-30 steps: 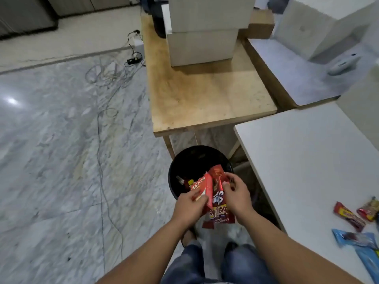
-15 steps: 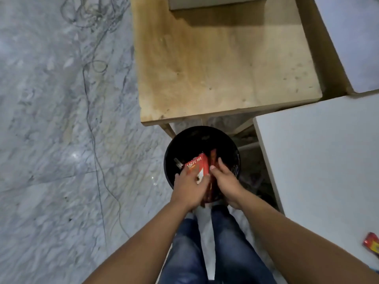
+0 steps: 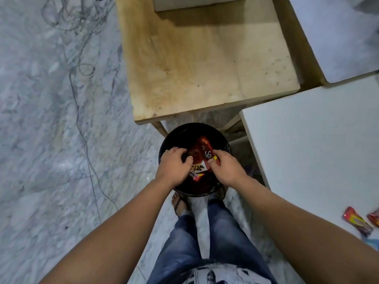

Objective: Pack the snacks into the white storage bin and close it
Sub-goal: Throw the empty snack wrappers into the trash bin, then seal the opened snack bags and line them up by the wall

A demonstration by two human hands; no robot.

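Observation:
Both my hands reach down into a round black bucket [image 3: 222,140] on the floor between my feet and a wooden table. My left hand [image 3: 174,166] grips a dark red snack box [image 3: 194,155] with another red packet [image 3: 195,175] below it. My right hand [image 3: 227,170] pinches a red snack packet [image 3: 207,151] that leans against the box inside the bucket. Two more red snack packets [image 3: 356,221] lie on the white table [image 3: 320,140] at the right edge. No white storage bin shows clearly.
A wooden table [image 3: 209,64] stands just beyond the bucket, with a pale box [image 3: 196,3] at its far end. Thin cables [image 3: 80,83] trail over the marble floor at the left. My legs and a sandalled foot [image 3: 181,203] are under the bucket's near side.
My hands have sunk from above the bucket's rim down into it with the red packets. The view has tilted down and closer, and the packets are spread apart now.

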